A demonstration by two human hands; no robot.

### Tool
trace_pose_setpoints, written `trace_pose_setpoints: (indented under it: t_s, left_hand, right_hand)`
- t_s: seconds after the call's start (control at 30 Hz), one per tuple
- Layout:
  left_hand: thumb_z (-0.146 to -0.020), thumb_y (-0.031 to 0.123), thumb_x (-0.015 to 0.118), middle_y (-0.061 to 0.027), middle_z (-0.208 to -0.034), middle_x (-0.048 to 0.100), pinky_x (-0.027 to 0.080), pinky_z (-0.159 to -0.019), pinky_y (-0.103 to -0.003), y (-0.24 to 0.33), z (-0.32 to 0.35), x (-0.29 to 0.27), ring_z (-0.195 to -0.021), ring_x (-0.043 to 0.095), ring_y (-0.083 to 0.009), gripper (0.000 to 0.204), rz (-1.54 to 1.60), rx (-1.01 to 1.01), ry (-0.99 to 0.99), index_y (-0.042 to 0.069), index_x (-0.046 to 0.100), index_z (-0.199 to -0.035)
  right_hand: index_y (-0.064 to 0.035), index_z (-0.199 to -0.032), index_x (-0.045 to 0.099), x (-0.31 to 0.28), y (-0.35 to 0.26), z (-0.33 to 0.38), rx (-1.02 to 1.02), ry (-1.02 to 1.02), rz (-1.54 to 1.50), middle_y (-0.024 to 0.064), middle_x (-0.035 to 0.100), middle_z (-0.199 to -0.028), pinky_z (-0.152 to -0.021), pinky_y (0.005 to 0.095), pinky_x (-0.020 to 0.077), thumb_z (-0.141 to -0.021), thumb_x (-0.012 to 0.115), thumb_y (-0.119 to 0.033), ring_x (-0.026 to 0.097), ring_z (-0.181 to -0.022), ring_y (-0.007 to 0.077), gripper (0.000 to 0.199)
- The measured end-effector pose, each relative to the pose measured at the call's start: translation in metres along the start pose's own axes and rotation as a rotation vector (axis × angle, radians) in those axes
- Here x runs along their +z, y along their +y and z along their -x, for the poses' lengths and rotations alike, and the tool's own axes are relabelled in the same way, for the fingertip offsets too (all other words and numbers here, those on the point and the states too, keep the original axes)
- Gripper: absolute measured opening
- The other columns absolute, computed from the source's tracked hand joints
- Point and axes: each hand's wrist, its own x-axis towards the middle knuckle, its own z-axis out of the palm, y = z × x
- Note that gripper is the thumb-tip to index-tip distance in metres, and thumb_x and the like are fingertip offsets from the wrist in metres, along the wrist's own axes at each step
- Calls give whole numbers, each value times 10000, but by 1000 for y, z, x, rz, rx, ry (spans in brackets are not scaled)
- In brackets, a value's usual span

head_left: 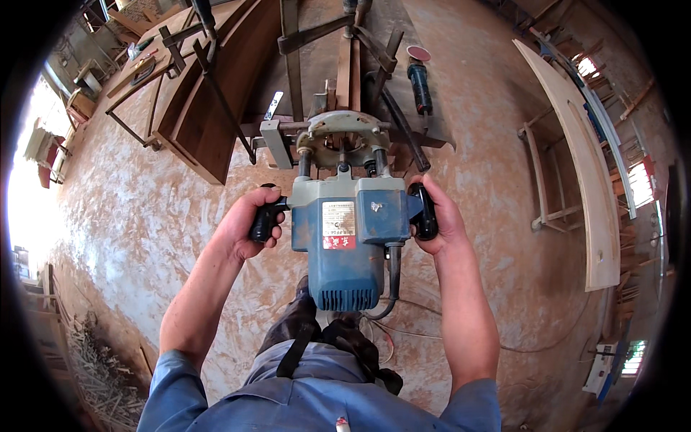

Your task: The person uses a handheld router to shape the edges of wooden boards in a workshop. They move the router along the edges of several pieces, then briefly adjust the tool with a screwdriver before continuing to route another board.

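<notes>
A blue and grey plunge router (344,270) lies tipped on its side in front of my waist, its motor end toward me. My left hand (252,222) wraps round the router's black left handle; my right hand (439,216) grips the black handle on the other side. The router's round base (344,128) points away from me, against the near end of a narrow wooden piece (349,75). Metal bar clamps (289,65) stand around that piece. The bit is not clear to see. From the motor's right side a black cord (393,284) runs down toward the floor.
Beyond the base, a blue angle grinder (419,86) with a reddish disc lies on the bench (437,119). Brown wooden panels (194,137) stand at the left. A long pale board (586,173) rests on a frame to the right. Cable (504,348) trails over the floor.
</notes>
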Motion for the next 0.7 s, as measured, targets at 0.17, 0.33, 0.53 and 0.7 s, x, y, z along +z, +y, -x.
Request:
trace_pose_setpoints:
  t_s: [0.17, 0.33, 0.53, 0.7]
  left_hand:
    - [-918, 306, 577, -42, -698, 598, 429, -358, -269, -1, 0, -2, -453, 561, -158, 215, -6, 3, 14, 98, 527, -932]
    - [-917, 309, 574, -41, -694, 599, 424, -351, -270, 0, 0, -3, -451, 560, -155, 218, -13, 8, 27, 96, 532, -924]
    - [-915, 307, 575, -40, -689, 600, 423, -350, -270, 1, -6, -3, -451, 560, -156, 215, -1, -2, 17, 97, 531, -925]
    - [-914, 302, 573, -43, -689, 598, 429, -359, -270, 3, -5, 0, -454, 558, -161, 205, -4, -8, 15, 103, 527, -933]
  right_hand:
    - [-226, -965, 594, -4, 3, -3, 9, -29, -4, 6, 641, -792, -408, 302, 392, -942, 604, -421, 561, -525, 153, 197]
    - [-228, -964, 597, 0, 2, -2, 16, -30, -4, 6, 643, -795, -402, 298, 385, -942, 606, -414, 564, -526, 155, 188]
    - [-228, -968, 601, -4, 2, -8, 7, -35, 5, 9, 643, -796, -400, 302, 383, -939, 610, -410, 563, -526, 162, 184]
    - [-227, -962, 599, 1, -3, -5, 12, 0, 16, 11, 645, -797, -404, 308, 380, -936, 610, -406, 558, -526, 175, 181]
